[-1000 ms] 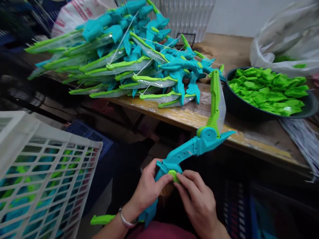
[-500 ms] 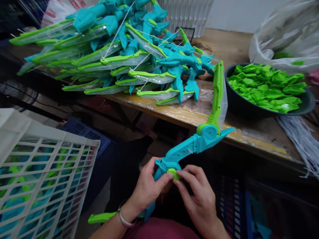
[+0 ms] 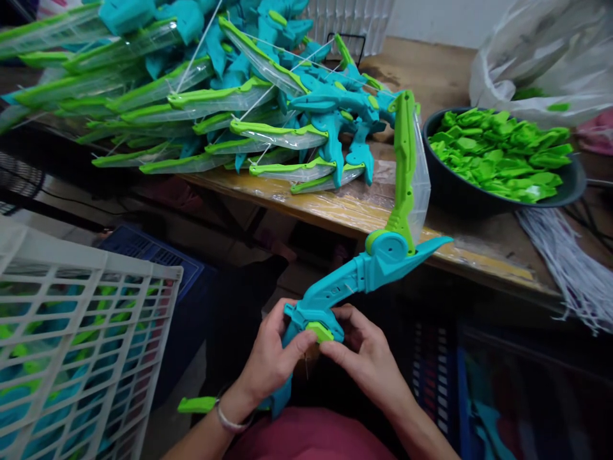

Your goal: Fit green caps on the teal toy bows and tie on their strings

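I hold a teal and green toy bow over my lap, its green upper limb rising toward the table. My left hand wraps around the teal grip. My right hand pinches a small green piece that sits on the grip's middle. A large pile of finished bows lies on the wooden table at the upper left.
A dark bowl of green plastic pieces stands at the right, a clear plastic bag behind it. White strings lie at the table's right edge. A white lattice crate with teal and green parts stands at the lower left.
The view has shifted down and left a little. Both hands stay on the bow's grip; my right fingers have moved slightly on the green piece.
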`<state>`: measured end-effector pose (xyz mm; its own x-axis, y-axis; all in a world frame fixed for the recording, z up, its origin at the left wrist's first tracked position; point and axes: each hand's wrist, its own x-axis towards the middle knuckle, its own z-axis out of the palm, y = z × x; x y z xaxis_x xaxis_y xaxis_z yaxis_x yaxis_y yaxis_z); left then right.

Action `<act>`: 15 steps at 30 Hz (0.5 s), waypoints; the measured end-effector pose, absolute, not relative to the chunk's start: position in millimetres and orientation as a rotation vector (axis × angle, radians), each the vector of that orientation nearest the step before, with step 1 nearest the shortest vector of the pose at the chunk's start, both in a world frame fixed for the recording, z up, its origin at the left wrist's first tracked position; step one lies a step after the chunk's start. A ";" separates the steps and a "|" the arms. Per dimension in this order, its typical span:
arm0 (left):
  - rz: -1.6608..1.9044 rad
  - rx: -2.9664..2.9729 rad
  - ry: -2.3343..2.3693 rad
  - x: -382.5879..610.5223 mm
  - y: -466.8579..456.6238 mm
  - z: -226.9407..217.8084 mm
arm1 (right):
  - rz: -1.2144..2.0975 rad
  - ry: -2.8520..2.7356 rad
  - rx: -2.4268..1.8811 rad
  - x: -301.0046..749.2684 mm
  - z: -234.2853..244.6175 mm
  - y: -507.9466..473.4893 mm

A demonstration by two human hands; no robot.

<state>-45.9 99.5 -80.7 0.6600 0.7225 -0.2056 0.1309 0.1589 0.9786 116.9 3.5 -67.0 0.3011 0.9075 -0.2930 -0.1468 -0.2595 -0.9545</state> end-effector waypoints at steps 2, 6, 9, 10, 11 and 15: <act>0.487 1.339 0.755 -46.8 101.0 -81.1 | 1.231 -0.715 -1.454 117.6 -65.7 5.2; 0.488 1.312 0.738 -46.1 104.4 -80.0 | 1.251 -0.686 -1.449 115.4 -67.5 8.2; 0.472 1.320 0.758 -45.4 105.1 -78.5 | 1.284 -0.649 -1.467 112.8 -70.8 9.1; 0.466 1.323 0.763 -45.4 105.1 -78.0 | 1.287 -0.640 -1.476 112.2 -71.7 9.2; 0.460 1.324 0.762 -45.5 105.2 -77.5 | 1.289 -0.635 -1.481 112.0 -72.3 9.4; 0.463 1.316 0.750 -45.5 106.7 -76.6 | 1.350 -0.588 -1.424 112.5 -72.6 10.7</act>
<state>-45.5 106.7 -76.6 0.6861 0.6909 -0.2279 0.1066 0.2144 0.9709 112.5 10.7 -72.6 0.2457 0.8765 -0.4140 -0.2941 -0.3396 -0.8934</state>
